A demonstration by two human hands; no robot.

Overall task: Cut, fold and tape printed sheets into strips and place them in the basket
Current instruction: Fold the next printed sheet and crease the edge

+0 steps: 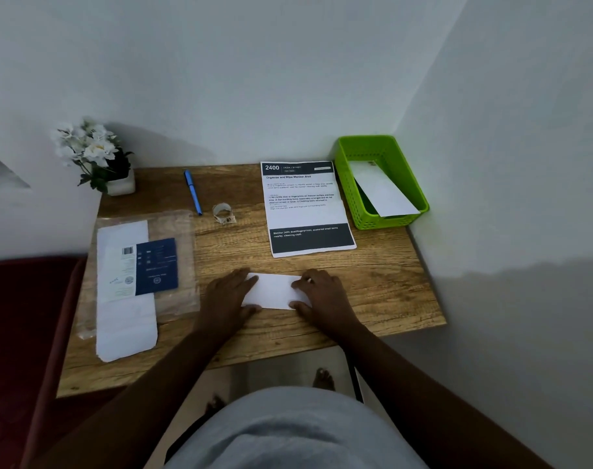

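A folded white paper [275, 291] lies flat on the wooden table [389, 286] near its front edge. My left hand [229, 296] presses down on the paper's left end, fingers spread over it. My right hand [322, 292] presses its right end, fingertips on the sheet. Behind the paper lies a printed sheet [307, 206] with black header and footer bands. The green basket [383, 182] stands at the back right corner with one white folded strip [381, 191] leaning inside it. A small roll of clear tape [223, 213] sits mid-table.
A blue pen [193, 191] lies at the back centre. A clear plastic pack of white sheets with a blue label [136, 282] covers the table's left side. A white flower pot [100, 160] stands at the back left corner. Walls close in behind and at the right.
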